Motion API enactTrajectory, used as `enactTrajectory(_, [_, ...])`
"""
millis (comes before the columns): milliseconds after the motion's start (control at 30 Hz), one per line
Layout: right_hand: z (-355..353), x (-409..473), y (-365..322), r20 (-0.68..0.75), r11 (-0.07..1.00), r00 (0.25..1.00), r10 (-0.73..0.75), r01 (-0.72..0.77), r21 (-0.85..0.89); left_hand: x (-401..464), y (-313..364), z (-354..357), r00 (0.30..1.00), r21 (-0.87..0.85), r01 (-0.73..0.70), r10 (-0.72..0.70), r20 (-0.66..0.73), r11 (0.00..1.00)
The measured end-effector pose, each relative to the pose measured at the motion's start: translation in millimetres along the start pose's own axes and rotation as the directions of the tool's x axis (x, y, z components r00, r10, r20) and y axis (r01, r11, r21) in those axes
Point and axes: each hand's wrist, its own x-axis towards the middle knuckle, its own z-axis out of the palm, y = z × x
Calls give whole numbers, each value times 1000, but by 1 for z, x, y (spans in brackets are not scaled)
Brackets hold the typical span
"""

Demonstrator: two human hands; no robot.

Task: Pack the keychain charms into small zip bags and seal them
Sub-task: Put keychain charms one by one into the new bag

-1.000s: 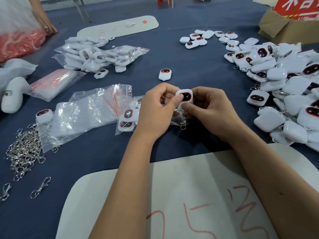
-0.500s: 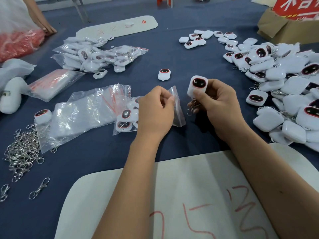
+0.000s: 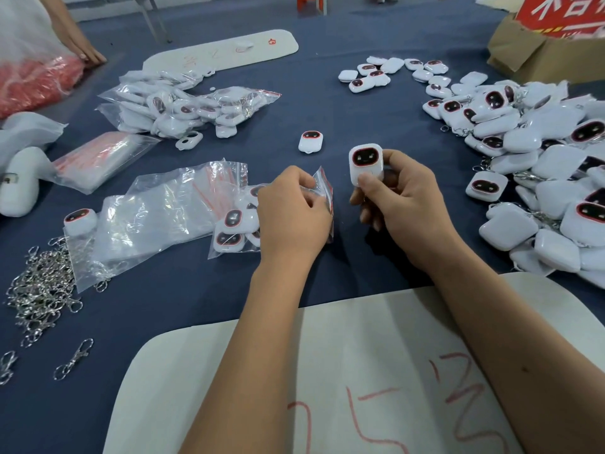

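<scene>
White charm in right hand

held charm: showing white with a dark, red-rimmed face
zip bag: showing clear with a red strip
table cloth: showing dark blue
clasps: gleaming silver
board: showing off-white with red scrawl
box: showing brown

Blue table (charms, clasps)
</scene>
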Motion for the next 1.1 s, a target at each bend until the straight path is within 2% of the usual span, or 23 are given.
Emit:
enactTrajectory(100, [1, -2, -1, 111, 998, 992, -67, 65, 24, 2, -1, -3, 999, -79, 17, -15, 31, 997])
enactTrajectory(233, [3, -1, -1, 216, 997, 975, -49, 62, -51, 1, 0, -5, 999, -72, -29, 30, 20, 997])
enactTrajectory(333, [3, 0, 2, 196, 979, 980, -26, 65, -194, 1, 3, -7, 990, -76, -120, 114, -81, 990])
enactTrajectory(467, [6, 0, 3, 183, 924, 980, -76, 139, -357, 0, 9, -10, 931, -76, -281, 253, -262, 957])
enactTrajectory(533, [7, -1, 2, 181, 935, 981, -73, 130, -330, -2, 12, -11, 912, -98, -329, 289, -290, 939])
enactTrajectory(633, [8, -3, 0, 162, 954, 985, -61, 106, -280, -6, 15, -10, 906, -131, -379, 338, -254, 916])
enactTrajectory(767, [8, -4, 0, 104, 976, 992, -72, 92, -200, -6, 16, -9, 895, -173, -407, 355, -270, 897])
enactTrajectory(833, [8, -4, -2, 143, 989, 986, -91, 106, -101, -6, 16, -9, 897, -185, -405, 350, -269, 895])
enactTrajectory(900, [6, -4, -6, 265, 989, 956, -123, 140, -45, -7, 16, -9, 902, -202, -394, 335, -272, 897])
enactTrajectory(967, [8, -7, -9, 369, 987, 921, -121, 153, -57, -6, 16, -9, 902, -231, -384, 311, -299, 894])
enactTrajectory(1100, [12, -6, -5, 244, 981, 969, -48, 92, -173, -6, 17, -8, 896, -257, -385, 292, -336, 887])
